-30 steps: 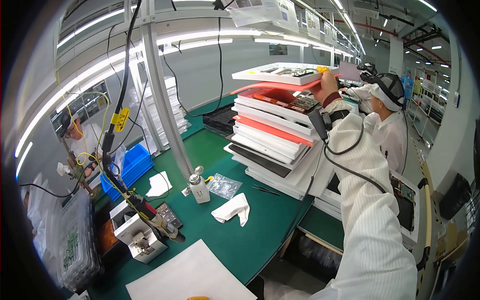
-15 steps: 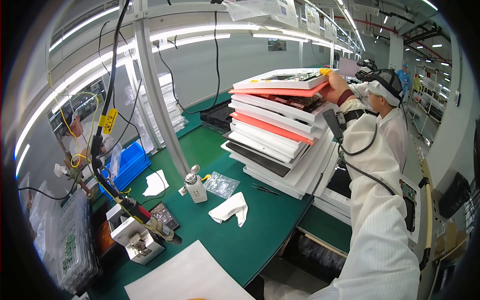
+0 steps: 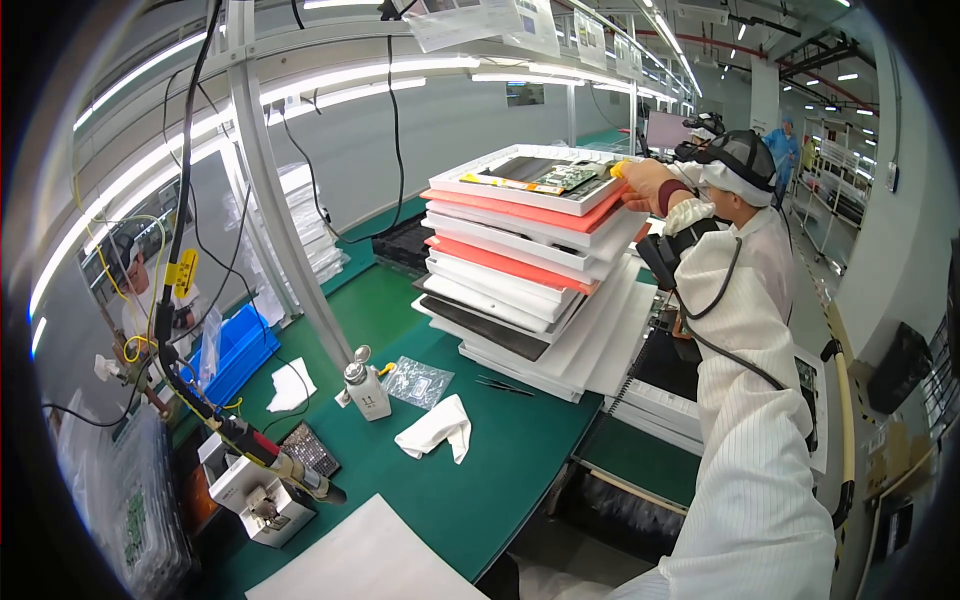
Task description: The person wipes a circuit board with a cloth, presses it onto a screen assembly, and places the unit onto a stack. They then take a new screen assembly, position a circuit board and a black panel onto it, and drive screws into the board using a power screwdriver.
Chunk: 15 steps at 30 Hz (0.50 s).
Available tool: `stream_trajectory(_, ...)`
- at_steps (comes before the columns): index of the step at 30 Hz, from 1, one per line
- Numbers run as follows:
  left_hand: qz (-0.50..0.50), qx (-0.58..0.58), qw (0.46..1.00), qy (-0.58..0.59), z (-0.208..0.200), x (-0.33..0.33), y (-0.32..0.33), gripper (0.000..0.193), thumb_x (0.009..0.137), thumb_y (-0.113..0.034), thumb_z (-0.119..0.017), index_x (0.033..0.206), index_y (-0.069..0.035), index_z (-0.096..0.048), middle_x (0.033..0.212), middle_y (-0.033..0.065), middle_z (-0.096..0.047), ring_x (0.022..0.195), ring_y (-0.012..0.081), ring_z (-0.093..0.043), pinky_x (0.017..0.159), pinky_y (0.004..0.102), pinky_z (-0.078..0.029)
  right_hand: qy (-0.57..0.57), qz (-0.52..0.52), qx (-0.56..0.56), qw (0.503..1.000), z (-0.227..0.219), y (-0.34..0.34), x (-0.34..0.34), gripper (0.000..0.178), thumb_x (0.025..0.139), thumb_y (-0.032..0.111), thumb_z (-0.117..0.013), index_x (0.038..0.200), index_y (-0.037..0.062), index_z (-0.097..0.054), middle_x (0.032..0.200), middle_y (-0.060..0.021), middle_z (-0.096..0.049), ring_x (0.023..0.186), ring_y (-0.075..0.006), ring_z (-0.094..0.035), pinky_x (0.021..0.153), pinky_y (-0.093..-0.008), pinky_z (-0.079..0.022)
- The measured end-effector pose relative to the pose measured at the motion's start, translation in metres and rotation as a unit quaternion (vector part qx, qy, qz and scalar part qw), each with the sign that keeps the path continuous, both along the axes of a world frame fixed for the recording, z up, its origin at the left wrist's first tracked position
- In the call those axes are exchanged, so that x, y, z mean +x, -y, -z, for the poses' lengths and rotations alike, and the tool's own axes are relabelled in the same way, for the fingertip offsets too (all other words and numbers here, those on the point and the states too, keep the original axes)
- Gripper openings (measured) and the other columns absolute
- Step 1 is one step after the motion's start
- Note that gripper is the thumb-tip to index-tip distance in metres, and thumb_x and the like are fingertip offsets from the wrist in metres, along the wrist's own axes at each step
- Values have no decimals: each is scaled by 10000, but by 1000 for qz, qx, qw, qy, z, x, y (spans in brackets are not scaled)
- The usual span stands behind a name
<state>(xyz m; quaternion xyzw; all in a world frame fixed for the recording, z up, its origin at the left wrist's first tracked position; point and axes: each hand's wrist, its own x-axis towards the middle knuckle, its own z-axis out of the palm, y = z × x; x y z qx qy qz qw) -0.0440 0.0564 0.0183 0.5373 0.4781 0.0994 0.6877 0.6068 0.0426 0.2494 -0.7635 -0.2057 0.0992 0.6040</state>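
Note:
My right hand, with a yellow cover on the thumb, reaches far out to the top of a tall stack. It grips the right corner of a shallow white tray, thumb at the rim and fingers lower at the side. Inside that tray lie a green circuit board and a yellow strip. A pink foam sheet lies directly under the tray. Below are several more white trays, with another pink sheet and a dark one between them. My left hand is out of view.
On the green bench stand a pump bottle, a white cloth, tweezers and a clear bag. A white sheet lies nearest me. At left are a soldering tool and a blue bin. Beyond my arm sits a co-worker.
The top tray and pink sheet, tilted up at the right before, now rest flatter on the stack, with my right hand lower. The whole view has shifted slightly. A fingertip at the lower edge is gone.

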Motion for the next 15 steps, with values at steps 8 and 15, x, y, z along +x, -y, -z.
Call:
stream_trajectory(8,2,14,1000,-8,0,-1,4,285,916,-135,-552,1157,15,-580,922,53,-635,793,116,-574,718,236,-466,58,45,-28,997,4,0,-1,366,903,332,-486,1130,49,-535,864,-43,-529,643,-126,-534,543,-301,-549)
stream_trajectory(15,-3,9,1000,-7,1,-4,0,280,927,-135,-544,1158,21,-575,928,55,-636,788,116,-576,714,233,-468,44,73,62,994,18,-2,-6,340,851,267,-524,983,-39,-595,826,-87,-563,608,-179,-541,548,-375,-574)
